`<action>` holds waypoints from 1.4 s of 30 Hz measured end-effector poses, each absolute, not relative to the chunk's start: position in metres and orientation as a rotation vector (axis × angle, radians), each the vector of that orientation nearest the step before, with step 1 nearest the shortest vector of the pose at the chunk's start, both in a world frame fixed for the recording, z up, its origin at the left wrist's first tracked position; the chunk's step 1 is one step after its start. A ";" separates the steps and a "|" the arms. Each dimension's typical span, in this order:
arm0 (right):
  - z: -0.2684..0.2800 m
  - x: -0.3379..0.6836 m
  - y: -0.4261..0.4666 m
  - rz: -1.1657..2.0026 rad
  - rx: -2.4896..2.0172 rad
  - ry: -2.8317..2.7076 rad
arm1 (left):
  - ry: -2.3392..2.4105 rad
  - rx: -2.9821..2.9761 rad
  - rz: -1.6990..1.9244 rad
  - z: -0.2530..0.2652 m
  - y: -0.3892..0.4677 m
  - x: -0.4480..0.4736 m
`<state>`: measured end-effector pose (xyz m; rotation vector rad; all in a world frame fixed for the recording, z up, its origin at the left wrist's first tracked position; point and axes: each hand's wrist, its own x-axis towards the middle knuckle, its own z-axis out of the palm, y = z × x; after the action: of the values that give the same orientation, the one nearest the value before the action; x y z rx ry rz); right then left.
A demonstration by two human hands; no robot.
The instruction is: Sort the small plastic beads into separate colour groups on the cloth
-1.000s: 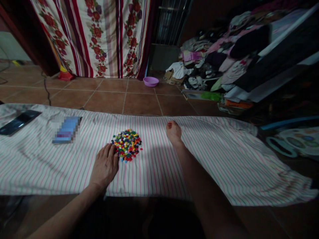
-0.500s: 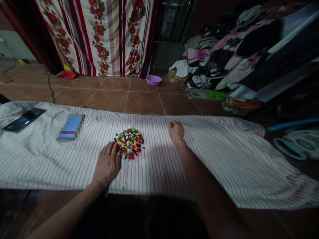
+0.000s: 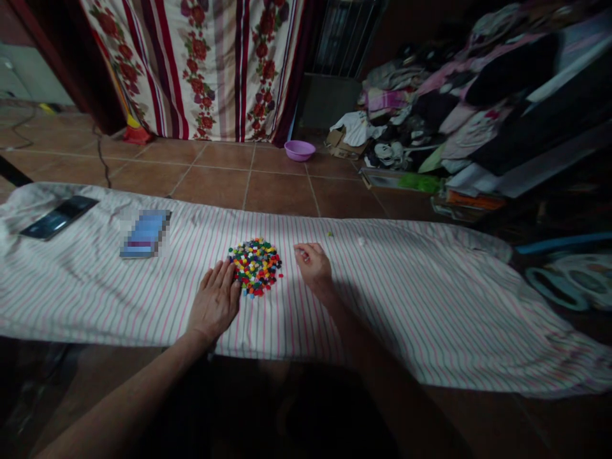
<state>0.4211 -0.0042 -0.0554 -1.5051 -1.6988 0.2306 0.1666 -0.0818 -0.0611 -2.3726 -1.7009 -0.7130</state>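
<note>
A round pile of small, many-coloured plastic pieces (image 3: 257,268) lies on the striped cloth (image 3: 411,299). Flat on the cloth at the pile's left edge rests my left hand (image 3: 216,298), fingers stretched out and touching the outermost pieces. My right hand (image 3: 314,268) is just right of the pile, apart from it, with curled fingers and the thumb close to the index finger. Whatever those fingers may hold is too small to tell. Beyond this hand are a single yellow-green piece (image 3: 329,233) and a small white piece (image 3: 362,241).
Two phones lie at the left: a dark phone (image 3: 60,217) and a phone with a lit, blurred screen (image 3: 146,234). Past the cloth, a purple basin (image 3: 299,151) stands on the tiled floor by a floral curtain (image 3: 224,76). Clothes (image 3: 430,102) are heaped at the right.
My right hand has moved left toward the pile. The yellow-green and white pieces now show on the cloth near where it was. My left hand stays beside the pile; the view has shifted slightly.
</note>
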 end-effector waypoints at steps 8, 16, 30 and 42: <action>-0.057 0.398 -0.040 0.387 -1.383 -1.915 | -1.549 -2.485 -0.644 -0.057 -0.084 0.166; -0.054 0.399 -0.053 0.337 -1.370 -2.032 | -1.443 -2.561 -0.695 -0.056 -0.085 0.166; -0.057 0.406 -0.049 0.268 -1.407 -1.980 | -1.631 -2.428 -0.788 -0.063 -0.081 0.165; -0.055 0.414 -0.049 0.278 -1.461 -1.914 | -1.521 -2.458 -0.698 -0.060 -0.082 0.165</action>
<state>0.4138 -0.0490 -0.0553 -1.4613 -1.9144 0.2781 0.1655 -0.0823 -0.0597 -2.4584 -1.5212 -0.6983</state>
